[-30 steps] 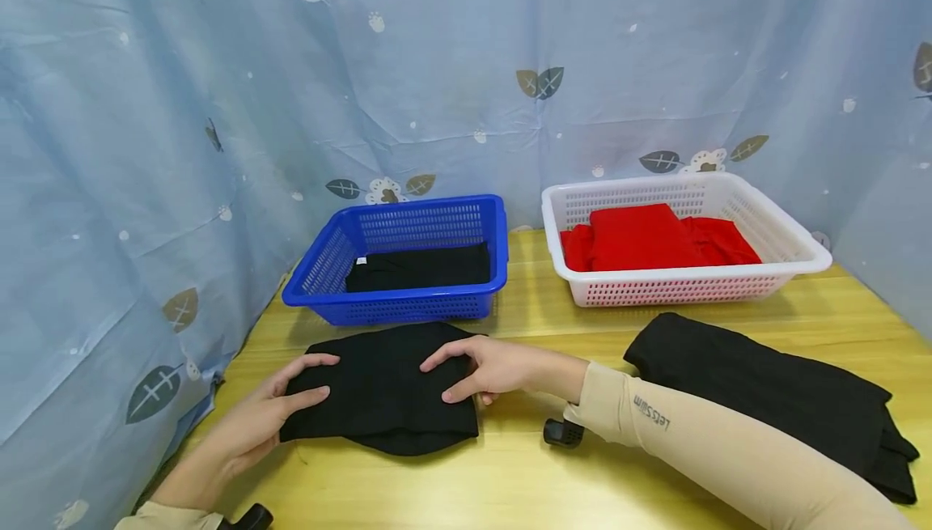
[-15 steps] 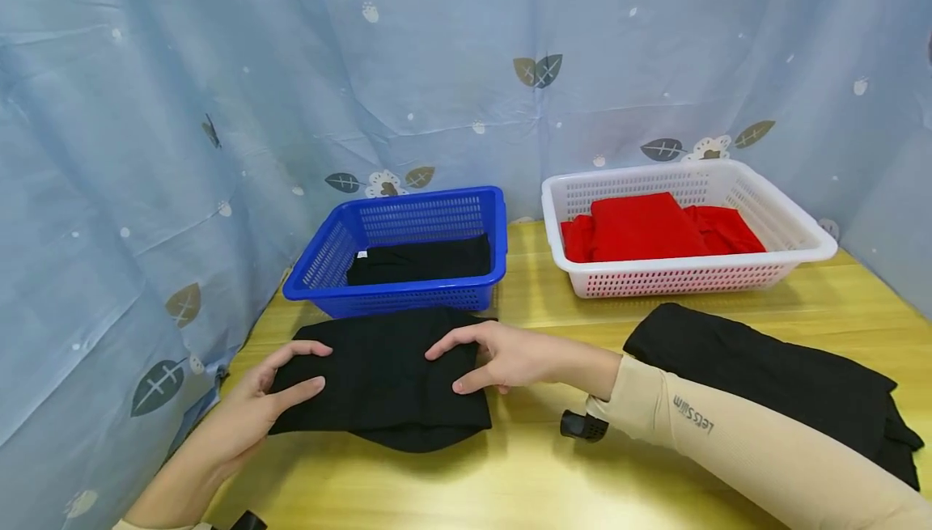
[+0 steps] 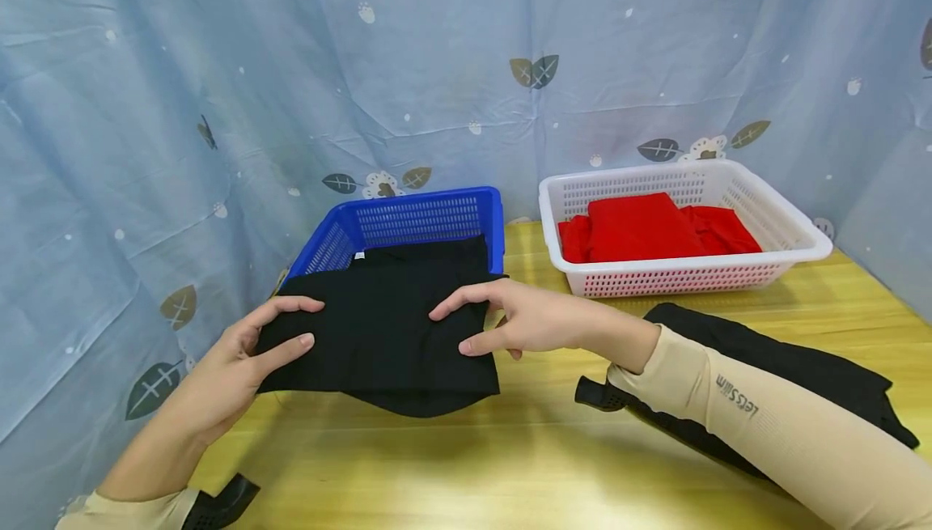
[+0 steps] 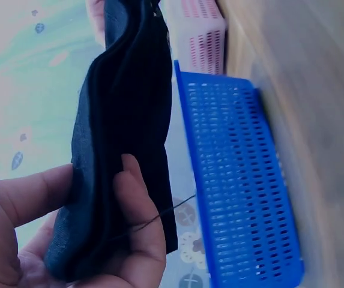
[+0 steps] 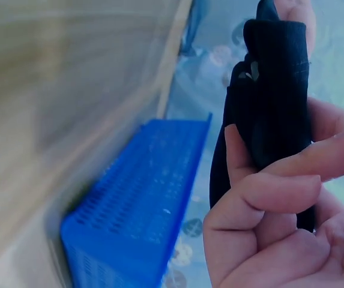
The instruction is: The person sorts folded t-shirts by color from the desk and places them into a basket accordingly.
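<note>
A folded black garment (image 3: 379,336) hangs above the table, held level between two hands. My left hand (image 3: 243,360) grips its left end, thumb and index on top and the other fingers underneath, as the left wrist view shows. At the opposite end my right hand (image 3: 527,318) pinches the layers, with fingers (image 5: 235,225) curled below the cloth. The garment overlaps the near rim of the blue basket (image 3: 429,200) in the head view. Inside that basket lies more black cloth (image 3: 459,251). From the garment's left end a loose thread (image 4: 175,207) sticks out.
To the right stands a white basket (image 3: 684,277) with folded red cloth (image 3: 641,226) in it. Another folded black garment (image 3: 786,360) lies on the wooden table (image 3: 408,473), partly behind the right forearm. A patterned blue curtain (image 3: 451,53) closes off the back and left.
Both hands have lifted the folded black garment off the table and carried it forward to the blue basket's near rim. The baskets and the other garment stay put.
</note>
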The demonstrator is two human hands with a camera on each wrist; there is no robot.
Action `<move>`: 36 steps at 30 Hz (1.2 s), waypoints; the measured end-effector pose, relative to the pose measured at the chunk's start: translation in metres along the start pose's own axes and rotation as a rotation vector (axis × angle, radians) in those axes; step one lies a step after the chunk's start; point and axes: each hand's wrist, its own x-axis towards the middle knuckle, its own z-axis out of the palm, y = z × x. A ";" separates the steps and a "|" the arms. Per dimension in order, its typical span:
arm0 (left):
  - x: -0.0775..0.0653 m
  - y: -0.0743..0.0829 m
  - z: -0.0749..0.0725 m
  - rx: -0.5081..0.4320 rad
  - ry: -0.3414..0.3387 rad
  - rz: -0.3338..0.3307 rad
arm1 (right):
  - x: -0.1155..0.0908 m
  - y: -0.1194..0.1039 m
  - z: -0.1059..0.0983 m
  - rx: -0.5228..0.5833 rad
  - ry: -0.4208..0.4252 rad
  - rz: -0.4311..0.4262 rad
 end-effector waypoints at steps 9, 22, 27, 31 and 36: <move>0.042 0.019 -0.013 -0.025 -0.028 0.083 | 0.014 -0.001 -0.035 -0.072 0.097 0.018; 0.118 0.025 -0.026 -0.059 -0.004 -0.004 | 0.064 0.011 -0.084 -0.052 0.248 0.107; 0.143 0.015 -0.027 -0.060 0.008 -0.028 | 0.084 0.020 -0.092 -0.050 0.264 0.129; 0.159 0.008 -0.025 -0.072 0.009 -0.054 | 0.097 0.025 -0.096 -0.039 0.267 0.162; 0.172 -0.001 -0.026 -0.057 0.022 -0.078 | 0.111 0.028 -0.096 -0.075 0.257 0.194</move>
